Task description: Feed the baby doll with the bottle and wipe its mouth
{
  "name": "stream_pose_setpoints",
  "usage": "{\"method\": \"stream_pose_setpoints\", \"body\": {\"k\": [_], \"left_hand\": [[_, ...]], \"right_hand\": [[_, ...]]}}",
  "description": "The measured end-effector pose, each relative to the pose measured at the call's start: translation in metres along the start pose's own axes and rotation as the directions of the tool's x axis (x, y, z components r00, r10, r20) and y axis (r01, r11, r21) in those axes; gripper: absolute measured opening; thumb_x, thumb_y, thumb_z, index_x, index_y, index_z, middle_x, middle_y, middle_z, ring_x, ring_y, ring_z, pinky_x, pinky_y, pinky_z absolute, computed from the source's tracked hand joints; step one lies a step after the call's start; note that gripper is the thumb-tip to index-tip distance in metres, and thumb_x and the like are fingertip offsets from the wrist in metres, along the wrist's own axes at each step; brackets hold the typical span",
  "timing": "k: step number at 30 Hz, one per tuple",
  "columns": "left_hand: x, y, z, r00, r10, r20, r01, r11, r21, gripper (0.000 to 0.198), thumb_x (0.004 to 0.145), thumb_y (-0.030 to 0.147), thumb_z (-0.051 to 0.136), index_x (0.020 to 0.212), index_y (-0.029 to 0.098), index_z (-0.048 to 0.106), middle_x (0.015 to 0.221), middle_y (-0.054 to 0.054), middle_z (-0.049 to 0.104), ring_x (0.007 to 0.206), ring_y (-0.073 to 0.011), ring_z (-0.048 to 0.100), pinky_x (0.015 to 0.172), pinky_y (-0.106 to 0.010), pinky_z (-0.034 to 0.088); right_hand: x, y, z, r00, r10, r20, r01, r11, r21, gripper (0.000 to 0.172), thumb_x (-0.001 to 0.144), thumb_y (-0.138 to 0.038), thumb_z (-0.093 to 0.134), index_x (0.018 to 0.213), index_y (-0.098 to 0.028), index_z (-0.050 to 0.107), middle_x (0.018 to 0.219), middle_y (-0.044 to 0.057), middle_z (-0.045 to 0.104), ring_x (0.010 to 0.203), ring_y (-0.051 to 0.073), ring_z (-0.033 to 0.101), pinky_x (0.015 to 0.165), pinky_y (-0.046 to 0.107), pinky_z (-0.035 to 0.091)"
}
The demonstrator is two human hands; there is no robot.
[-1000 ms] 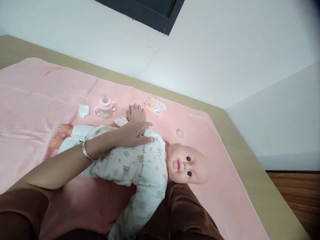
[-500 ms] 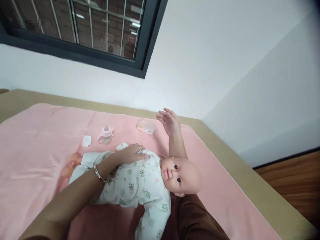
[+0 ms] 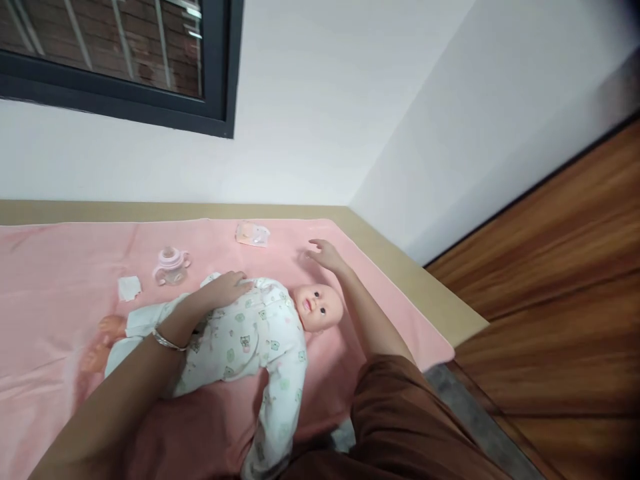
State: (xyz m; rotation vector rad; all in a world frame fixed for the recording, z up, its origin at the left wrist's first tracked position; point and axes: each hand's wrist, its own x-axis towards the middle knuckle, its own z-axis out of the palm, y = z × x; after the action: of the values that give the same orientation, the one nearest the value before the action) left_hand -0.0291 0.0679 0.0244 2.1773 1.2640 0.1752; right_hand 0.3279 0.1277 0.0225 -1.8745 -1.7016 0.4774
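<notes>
A baby doll (image 3: 235, 340) in a white patterned suit lies on its back on a pink mat (image 3: 450, 347), its bare head to the right. My left hand (image 3: 227, 289), with a bracelet at the wrist, rests flat on the far side of the doll's torso. Beyond the doll's head, my right hand (image 3: 325, 256) hovers over the mat, fingers apart and holding nothing. My right forearm passes beside the head. One sleeved doll arm hangs toward me.
Behind the doll stand a pink two-handled baby bottle (image 3: 171, 267), a small white square (image 3: 129, 288) and a clear plastic packet (image 3: 253, 234). White walls and a window frame (image 3: 215, 113) bound the back; a wooden panel (image 3: 550, 267) is at right.
The doll's head, earlier against my right forearm, now lies lower, with the forearm to its right. My right hand has come down from its raised pose. The view has swung right.
</notes>
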Motion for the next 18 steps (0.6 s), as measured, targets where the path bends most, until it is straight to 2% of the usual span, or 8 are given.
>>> {"method": "stream_pose_setpoints", "body": {"k": [1,3,6,8,10,13,15,18], "left_hand": [[-0.002,0.001,-0.004,0.999,-0.033,0.008,0.033,0.999,0.042,0.052,0.104,0.053,0.053,0.139,0.016,0.059,0.143,-0.014,0.061,0.135,-0.0275,0.059,0.121,-0.055,0.047],[-0.007,0.004,-0.013,0.995,-0.1,0.024,0.096,0.986,0.14,0.052,0.104,0.053,0.052,0.14,0.016,0.057,0.143,-0.014,0.06,0.135,-0.0282,0.059,0.121,-0.056,0.046],[-0.027,0.01,-0.031,0.987,-0.159,0.032,0.144,0.949,0.28,0.049,0.106,0.05,0.043,0.137,0.015,0.059,0.136,-0.018,0.061,0.128,-0.0351,0.061,0.112,-0.064,0.049],[-0.05,0.02,-0.043,0.99,-0.135,0.031,0.116,0.933,0.34,0.048,0.104,0.048,0.04,0.134,0.017,0.062,0.135,-0.021,0.061,0.123,-0.0414,0.063,0.105,-0.066,0.049],[-0.08,0.034,-0.052,0.997,-0.067,0.023,0.054,0.929,0.367,0.05,0.102,0.049,0.042,0.14,0.02,0.059,0.14,-0.019,0.061,0.125,-0.0414,0.062,0.106,-0.063,0.049],[-0.127,0.06,-0.053,0.998,0.054,-0.012,-0.046,0.928,0.369,0.055,0.104,0.048,0.043,0.155,0.029,0.045,0.154,-0.01,0.056,0.141,-0.0336,0.054,0.12,-0.054,0.043],[-0.154,0.076,-0.049,0.98,0.196,-0.023,-0.176,0.921,0.349,0.05,0.105,0.046,0.045,0.153,0.032,0.048,0.155,-0.008,0.056,0.141,-0.0328,0.054,0.121,-0.054,0.042],[-0.18,0.09,-0.046,0.954,0.289,0.081,-0.3,0.908,0.294,0.044,0.1,0.046,0.061,0.143,0.036,0.058,0.142,-0.004,0.066,0.13,-0.0313,0.063,0.113,-0.051,0.051]], "right_hand": [[-0.001,0.003,0.004,0.999,0.006,0.051,-0.004,0.999,-0.052,0.065,0.084,-0.025,0.071,0.145,-0.006,0.059,0.153,0.017,0.053,0.148,0.029,0.049,0.13,0.041,0.037],[-0.001,0.004,0.011,0.992,0.029,0.126,-0.011,0.99,-0.141,0.073,0.082,-0.024,0.076,0.15,-0.009,0.056,0.152,0.018,0.054,0.148,0.029,0.049,0.127,0.036,0.04],[0.004,-0.009,0.012,0.984,0.052,0.172,-0.01,0.971,-0.239,0.058,0.086,-0.017,0.068,0.144,-0.01,0.063,0.139,0.019,0.063,0.13,0.029,0.062,0.114,0.034,0.047],[0.011,-0.031,0.008,0.987,0.023,0.161,0.022,0.963,-0.27,0.055,0.086,-0.015,0.066,0.14,-0.008,0.064,0.133,0.018,0.065,0.121,0.029,0.065,0.107,0.035,0.05],[0.021,-0.064,0.005,0.988,-0.062,0.141,0.098,0.958,-0.268,0.057,0.085,-0.017,0.068,0.141,-0.01,0.063,0.133,0.017,0.065,0.118,0.028,0.064,0.103,0.034,0.05],[0.029,-0.134,0.014,0.95,-0.274,0.153,0.301,0.932,-0.201,0.055,0.085,-0.02,0.07,0.14,-0.016,0.064,0.135,0.009,0.064,0.115,0.02,0.062,0.103,0.028,0.048],[0.026,-0.186,0.029,0.872,-0.469,0.138,0.482,0.873,-0.078,0.054,0.084,-0.019,0.072,0.137,-0.016,0.065,0.133,0.007,0.064,0.106,0.016,0.062,0.098,0.025,0.048],[0.007,-0.258,0.057,0.731,-0.675,0.097,0.663,0.737,0.133,0.052,0.08,-0.017,0.072,0.131,-0.012,0.066,0.127,0.007,0.064,0.102,0.014,0.061,0.091,0.023,0.046]]}}
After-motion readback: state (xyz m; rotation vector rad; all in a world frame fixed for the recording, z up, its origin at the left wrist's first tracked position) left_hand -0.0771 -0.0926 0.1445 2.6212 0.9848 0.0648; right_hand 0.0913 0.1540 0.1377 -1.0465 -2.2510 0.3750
